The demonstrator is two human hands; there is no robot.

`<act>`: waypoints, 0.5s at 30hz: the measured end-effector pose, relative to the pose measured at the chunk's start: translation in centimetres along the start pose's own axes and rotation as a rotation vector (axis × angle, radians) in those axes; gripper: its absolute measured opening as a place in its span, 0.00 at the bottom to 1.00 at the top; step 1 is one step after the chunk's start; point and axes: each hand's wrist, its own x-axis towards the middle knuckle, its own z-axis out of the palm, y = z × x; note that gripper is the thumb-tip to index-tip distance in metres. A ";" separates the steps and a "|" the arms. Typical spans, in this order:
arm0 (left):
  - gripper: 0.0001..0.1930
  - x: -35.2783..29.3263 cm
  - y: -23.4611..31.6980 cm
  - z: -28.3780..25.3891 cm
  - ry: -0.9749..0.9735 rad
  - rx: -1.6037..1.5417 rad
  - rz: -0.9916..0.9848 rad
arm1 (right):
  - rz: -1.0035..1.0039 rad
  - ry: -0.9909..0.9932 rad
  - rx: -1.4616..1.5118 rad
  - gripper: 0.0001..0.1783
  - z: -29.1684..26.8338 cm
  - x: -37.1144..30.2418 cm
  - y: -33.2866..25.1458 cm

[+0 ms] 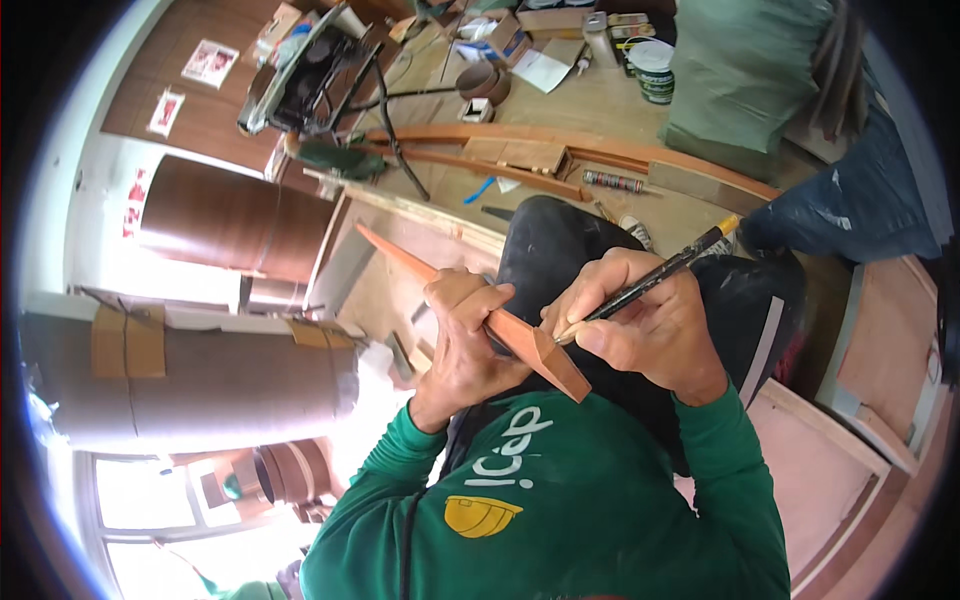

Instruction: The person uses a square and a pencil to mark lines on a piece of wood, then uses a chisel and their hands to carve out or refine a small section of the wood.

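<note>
Wooden strip (515,335): head view; long, reddish-brown, narrowing toward its far end, blunt and angled at its near end; slants in front of the torso, passing through the left hand, its near end lying between the hands.
Left hand (460,335): closed around the strip partway along, fingers curled over its upper side; probably so placed to steady the piece while leaving the near end bare.
Right hand (645,320): fingers drawn together in a writing pinch, holding only the pencil; just right of the strip's near end.
Pencil (655,278): dark, yellow-ended, point turned down to the strip's edge; gripped low, presumably for fine control; whether the point touches wood, cannot tell.
Dark trousers (560,240): beneath and beyond both hands.
Curved wooden piece (600,142): beyond both hands, well apart from the strip.
Cartridge tube (613,181): beyond the right hand, lying near the curved piece.
White-and-green tub (655,72): farther beyond the right hand, upright.
</note>
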 end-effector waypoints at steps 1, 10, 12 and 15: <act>0.48 -0.4 -0.1 0.1 0.006 -0.002 -0.001 | 0.005 -0.024 0.006 0.09 -0.1 0.1 0.1; 0.47 -4.6 -0.1 2.6 0.190 0.122 0.031 | 0.063 -0.139 -0.082 0.08 -0.2 -0.7 0.2; 0.46 -5.4 0.3 3.3 0.276 0.174 0.042 | 0.007 -0.202 -0.194 0.09 -0.3 -0.8 0.1; 0.47 -5.4 0.9 3.9 0.313 0.172 0.033 | -0.017 -0.237 -0.289 0.10 -0.5 -1.0 -0.3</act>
